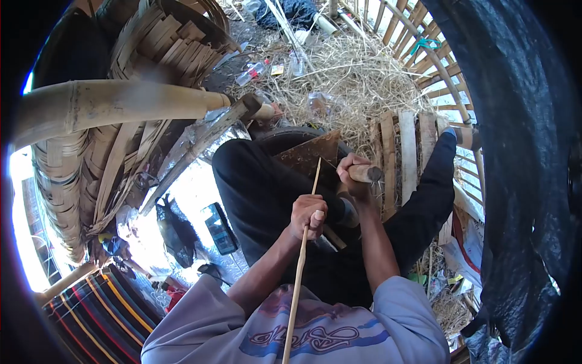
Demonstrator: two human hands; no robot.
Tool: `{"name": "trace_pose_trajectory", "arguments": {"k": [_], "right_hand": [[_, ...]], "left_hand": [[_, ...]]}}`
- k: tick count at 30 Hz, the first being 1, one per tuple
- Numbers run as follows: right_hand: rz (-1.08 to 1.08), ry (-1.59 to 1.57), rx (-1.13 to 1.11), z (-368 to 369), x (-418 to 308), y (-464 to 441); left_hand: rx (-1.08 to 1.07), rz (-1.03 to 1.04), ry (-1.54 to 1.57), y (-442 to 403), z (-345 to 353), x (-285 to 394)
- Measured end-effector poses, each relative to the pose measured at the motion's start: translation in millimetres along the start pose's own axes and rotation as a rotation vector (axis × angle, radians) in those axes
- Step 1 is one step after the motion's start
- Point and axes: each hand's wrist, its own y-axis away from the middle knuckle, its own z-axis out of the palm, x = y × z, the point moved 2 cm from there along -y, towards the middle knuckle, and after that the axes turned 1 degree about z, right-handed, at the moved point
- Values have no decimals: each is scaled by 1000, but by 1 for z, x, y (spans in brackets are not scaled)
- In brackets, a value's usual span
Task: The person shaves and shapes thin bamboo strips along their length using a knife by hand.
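Note:
My left hand (308, 216) is closed around a long thin bamboo strip (295, 291), thumb lying along it. The strip runs from the front of my shirt up to a tip over a flat brown piece (312, 151) by my knee. My right hand (353, 171) is wrapped round the thick round handle of a wooden-handled knife (367, 175), whose butt points right. Its blade is hard to make out against the brown piece, close to the strip's tip. Part of a pale flat piece (334, 238) shows between my legs, below my right wrist.
A thick bamboo pole (121, 103) crosses the left side, near woven bamboo baskets (163, 51). A phone (219, 227) and a black plastic bag (176, 233) lie at left. Ahead are shavings (376, 73) and plastic bottles (251, 73). Bamboo slats and dark sheeting (515, 151) border the right.

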Motion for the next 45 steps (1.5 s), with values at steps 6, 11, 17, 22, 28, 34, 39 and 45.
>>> {"name": "trace_pose_trajectory", "arguments": {"k": [6,11,17,22,28,34,39,45], "right_hand": [[17,24,-49,5,-4,-1],[52,-314,-26,6,-37,-8],[112,-397,15,-1,-29,-6],[9,-215,-48,7,-17,-5],[-57,51,-77,6,-9,-2],[115,-514,52,9,-19,-1],[64,-291,43,3,-13,-9],[72,-329,81,9,-10,-7]], "left_hand": [[-84,-22,5,-1,-2,0],[-142,-49,-3,-12,-8,0],[-227,-101,-31,-17,-2,6],[-219,-82,-14,-18,5,5],[-240,-109,-21,-15,4,8],[-211,-69,-11,-15,2,8],[-166,-89,-52,-16,4,4],[-118,-71,-37,-7,0,2]]}}
